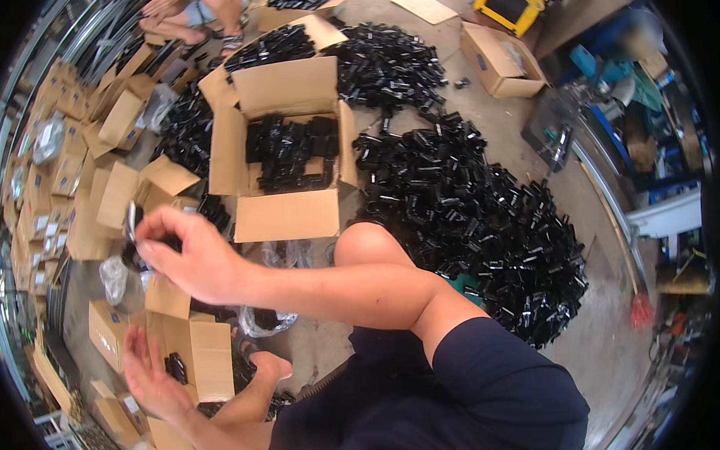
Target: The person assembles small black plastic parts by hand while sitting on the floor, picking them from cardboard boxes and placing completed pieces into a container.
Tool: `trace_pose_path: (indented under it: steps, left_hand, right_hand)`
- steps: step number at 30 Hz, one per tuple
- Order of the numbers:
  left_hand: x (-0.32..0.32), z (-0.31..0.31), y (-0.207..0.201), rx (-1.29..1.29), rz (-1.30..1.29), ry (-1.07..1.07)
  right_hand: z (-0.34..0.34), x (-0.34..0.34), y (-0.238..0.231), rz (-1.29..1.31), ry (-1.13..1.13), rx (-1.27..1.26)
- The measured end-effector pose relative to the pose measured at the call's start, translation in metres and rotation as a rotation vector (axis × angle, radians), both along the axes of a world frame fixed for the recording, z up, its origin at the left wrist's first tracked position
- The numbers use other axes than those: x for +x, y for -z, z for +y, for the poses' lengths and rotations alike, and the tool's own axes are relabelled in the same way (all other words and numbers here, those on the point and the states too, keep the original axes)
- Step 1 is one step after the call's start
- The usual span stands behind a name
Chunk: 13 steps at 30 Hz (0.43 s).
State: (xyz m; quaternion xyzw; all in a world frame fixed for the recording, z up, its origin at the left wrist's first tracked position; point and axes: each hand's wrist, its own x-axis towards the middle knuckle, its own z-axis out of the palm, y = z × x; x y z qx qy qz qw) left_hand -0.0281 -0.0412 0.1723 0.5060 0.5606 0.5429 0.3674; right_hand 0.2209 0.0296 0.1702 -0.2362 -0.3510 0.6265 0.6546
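My right hand (pixel 191 259) reaches across my body to the left. It pinches a small dark part (pixel 131 223) with a shiny edge; blur hides its exact kind. Below it, my left hand (pixel 154 379) has its fingers apart and holds nothing. Beside my left hand stands a small open cardboard box (pixel 212 359), with some black pieces (pixel 175 368) at its bottom. A larger open carton (pixel 287 218) sits in front of me, partly filled with black parts (pixel 290 152).
A big heap of black parts (pixel 463 213) spreads on the right, with another pile (pixel 386 65) farther off. Cardboard boxes (pixel 64 164) crowd the left. A person's hand (pixel 162 6) shows at the far left. A broom (pixel 639 310) and machinery (pixel 559 127) stand at right.
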Motion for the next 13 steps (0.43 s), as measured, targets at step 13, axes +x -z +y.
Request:
trace_pose_path:
  steps: [13]
  left_hand:
    - [-0.28, -0.084, 0.116, -0.402, -0.095, -0.162]
  right_hand:
    - [-0.11, 0.247, 0.175, -0.508, 0.603, -0.6]
